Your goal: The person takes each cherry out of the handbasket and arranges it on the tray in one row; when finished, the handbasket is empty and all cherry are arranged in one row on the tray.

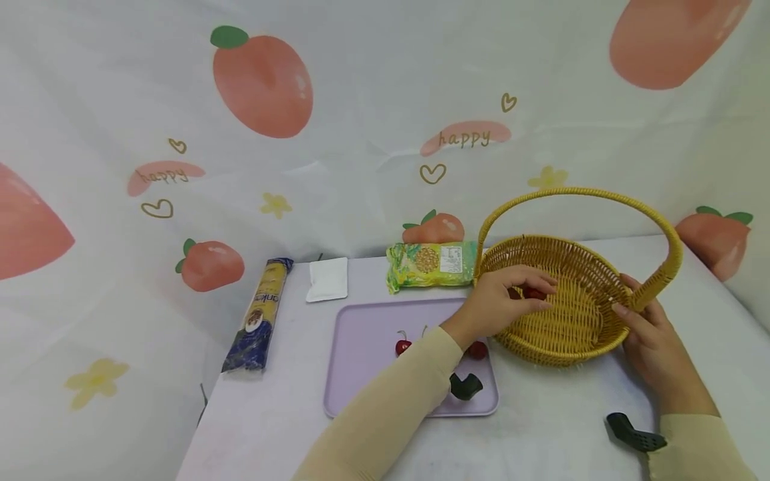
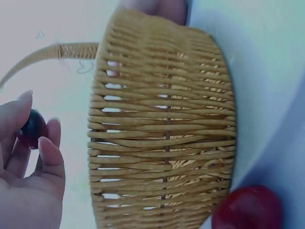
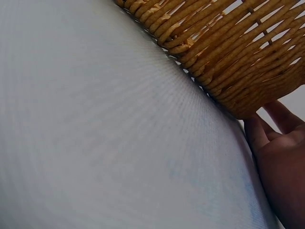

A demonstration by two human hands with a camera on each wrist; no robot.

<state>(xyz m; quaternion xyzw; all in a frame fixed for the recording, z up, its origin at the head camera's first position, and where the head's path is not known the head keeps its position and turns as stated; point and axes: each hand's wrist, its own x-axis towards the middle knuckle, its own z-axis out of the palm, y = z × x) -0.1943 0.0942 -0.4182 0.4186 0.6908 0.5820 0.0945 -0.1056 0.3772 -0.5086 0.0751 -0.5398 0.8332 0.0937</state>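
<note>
Pinched in my left hand (image 1: 502,300) is a dark red cherry (image 1: 533,293), held over the near left side of a yellow wicker basket (image 1: 562,354). In the left wrist view the cherry (image 2: 32,129) sits between thumb and fingertips, beside the woven wall. My right hand (image 1: 656,347) grips the basket's right rim near the foot of its tall handle; the right wrist view shows its fingers (image 3: 281,117) against the wicker. Below my left forearm, cherries lie on a lilac tray (image 1: 367,327), one (image 1: 403,346) with a stem and another (image 1: 478,350) near the right edge. My sleeve hides part of the tray.
A yellow-green food packet (image 1: 430,266) lies behind the tray, beside the basket. Further left are a white packet (image 1: 327,278) and a long blue-and-yellow packet (image 1: 259,317). Black curved pieces show at the tray's front (image 1: 466,386) and by my right sleeve (image 1: 634,434).
</note>
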